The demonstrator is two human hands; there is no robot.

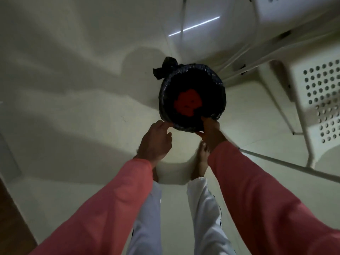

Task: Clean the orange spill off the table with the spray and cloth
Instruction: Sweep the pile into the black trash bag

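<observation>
1. Closest to me, I am seeing two pink sleeves (103, 205) reaching forward and down, one on each side.
2. Between the sleeves, white trousers (204, 214) are showing, and one bare foot (201, 162) is standing on the pale floor (73, 89).
3. The left hand (156, 140) is hanging just beside the near left edge of the bin. Its fingers are curled loosely, and the fingertips are touching or pinching the edge of the black bag (165, 68). It is too blurry for me to tell which.
4. The right hand (210, 131) is gripping the near right rim of the bin (219, 92). Its thumb is sitting under the rim and its fingers are going over the top, so it is pinching the rim with the bag on it.
5. The bin is round and dark, and it is sitting on the floor. The black bag is lining it, and a knot of the bag is sticking out at the far left side.
6. Down inside the bin, a crumpled orange-red thing (188, 104) is lying at the bottom. I am guessing it is the cloth, but it is too dark to be sure.
7. To the right, a white chair (320, 100) with round holes is standing near the bin.
8. Farther away, at the top right, a white table (217, 21) is showing, with a bright line of light on it.
</observation>
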